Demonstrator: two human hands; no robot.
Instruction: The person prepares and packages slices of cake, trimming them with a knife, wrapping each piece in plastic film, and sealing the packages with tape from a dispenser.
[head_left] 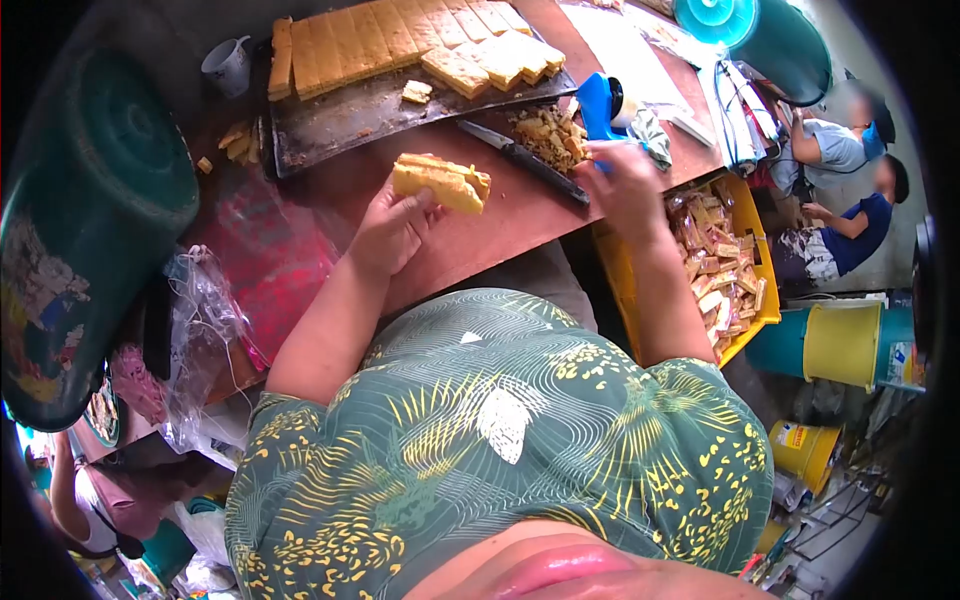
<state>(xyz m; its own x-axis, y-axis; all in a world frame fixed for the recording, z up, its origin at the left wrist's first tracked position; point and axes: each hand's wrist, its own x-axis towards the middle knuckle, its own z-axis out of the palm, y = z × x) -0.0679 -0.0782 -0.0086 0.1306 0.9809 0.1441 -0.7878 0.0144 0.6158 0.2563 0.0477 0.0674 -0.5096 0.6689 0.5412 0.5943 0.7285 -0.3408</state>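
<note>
— Where is the slice of sponge cake (440, 183)?
— Up in the left hand (405, 222), above the brown table (450, 245).
— And how do those fingers sit?
— They pinch it: the thumb presses along the near side, while the other fingers are partly hidden.
— What about the right hand (630, 185)?
— It's blurred, just beside the crumb pile (550, 138) and a blue plastic object (597, 105). I can't tell whether its fingers are spread or gripping anything.
— What lies between the hands?
— A dark-handled knife (525, 160), slantwise on the table, handle end towards the right hand.
— And beyond that?
— A dark baking tray (340, 125) carrying rows of cut sponge cake (370, 40), with a small loose piece (416, 92) on its bare part. A white mug (226, 68) stands left of it.
— Further out?
— Near the right forearm, a yellow crate (765, 262) full of wrapped slices (715, 270). A big green tub (120, 150) is at far left; two people (850, 220) are off to the right.
</note>
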